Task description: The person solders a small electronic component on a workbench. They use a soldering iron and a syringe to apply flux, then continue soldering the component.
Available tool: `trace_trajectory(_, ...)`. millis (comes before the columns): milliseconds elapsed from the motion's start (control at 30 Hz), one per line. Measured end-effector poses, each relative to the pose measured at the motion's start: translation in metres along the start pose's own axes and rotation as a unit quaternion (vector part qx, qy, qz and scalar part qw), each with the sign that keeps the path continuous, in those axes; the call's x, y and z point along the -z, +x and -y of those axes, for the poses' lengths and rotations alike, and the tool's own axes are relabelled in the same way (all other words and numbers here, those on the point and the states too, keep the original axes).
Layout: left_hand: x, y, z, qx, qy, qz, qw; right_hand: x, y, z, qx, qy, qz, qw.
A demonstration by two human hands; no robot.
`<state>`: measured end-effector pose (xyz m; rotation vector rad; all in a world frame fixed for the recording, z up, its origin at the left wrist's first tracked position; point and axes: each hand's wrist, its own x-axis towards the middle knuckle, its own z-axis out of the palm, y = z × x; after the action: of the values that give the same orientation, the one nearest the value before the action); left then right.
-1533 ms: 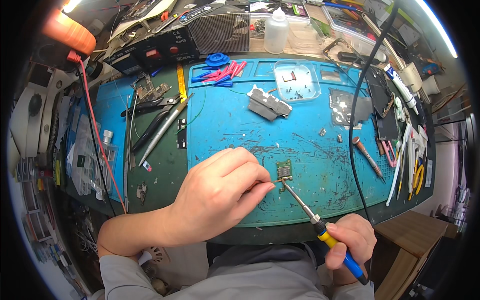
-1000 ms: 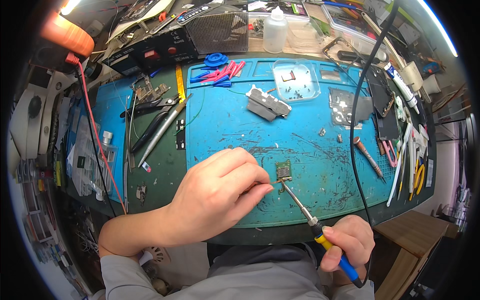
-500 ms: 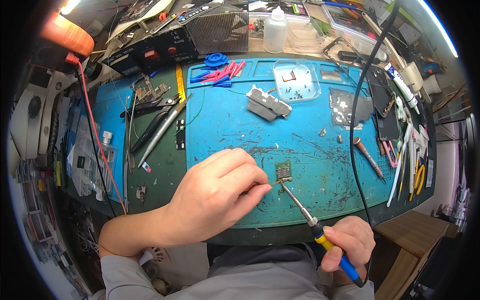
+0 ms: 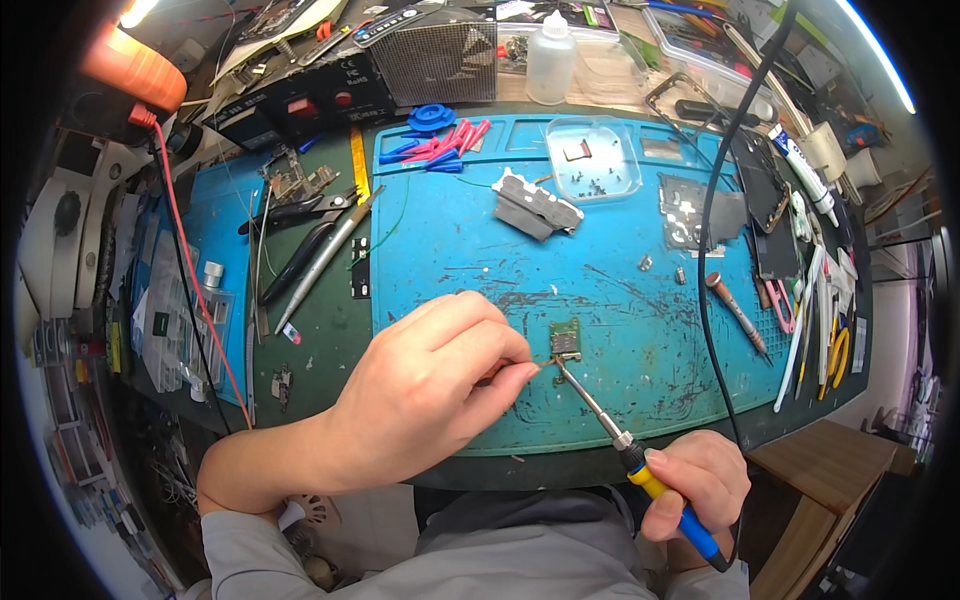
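My left hand (image 4: pixel 430 390) is closed in a pinch on a thin copper-coloured strip (image 4: pixel 547 363), which looks like desoldering braid. The strip's end reaches the lower edge of a small green circuit board (image 4: pixel 565 338) lying on the blue mat (image 4: pixel 470 265). From the right, my right hand (image 4: pixel 697 485) grips the blue and yellow handle of a soldering iron (image 4: pixel 598 408). The iron's tip meets the strip at the board's lower edge; exact contact is too small to make out.
Beyond the board lie a grey shield piece (image 4: pixel 538 208) and a clear tray (image 4: pixel 620 180) with screws. The iron's black cable (image 4: pixel 708 240) crosses the mat's right side. Tweezers (image 4: pixel 325 260) lie left, a small screwdriver (image 4: pixel 738 318) right. A squeeze bottle (image 4: pixel 551 65) stands behind.
My left hand, the strip and the iron's tip have shifted slightly left and away from me. The board has moved slightly with them. Both grips stay the same.
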<state>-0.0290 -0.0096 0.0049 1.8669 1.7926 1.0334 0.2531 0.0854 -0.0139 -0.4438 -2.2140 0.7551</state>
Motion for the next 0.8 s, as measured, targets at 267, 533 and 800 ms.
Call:
trace_trajectory(267, 0.0019, -0.0005, -0.0010, 0.008, -0.006, 0.003, 1.000, 0.0051, 0.0034, -0.0010, 0.011, 0.020, 0.027, 0.999)
trace_trajectory(533, 0.0039, -0.0007, -0.0016, 0.015, -0.009, 0.005, 1.000, 0.0049, 0.0033, -0.0015, 0.012, 0.019, 0.031, 0.999)
trace_trajectory(800, 0.0063, -0.0004, -0.0012, 0.020, -0.020, 0.013, 1.000, 0.0052, 0.0038, -0.0016, 0.013, 0.021, 0.036, 0.999)
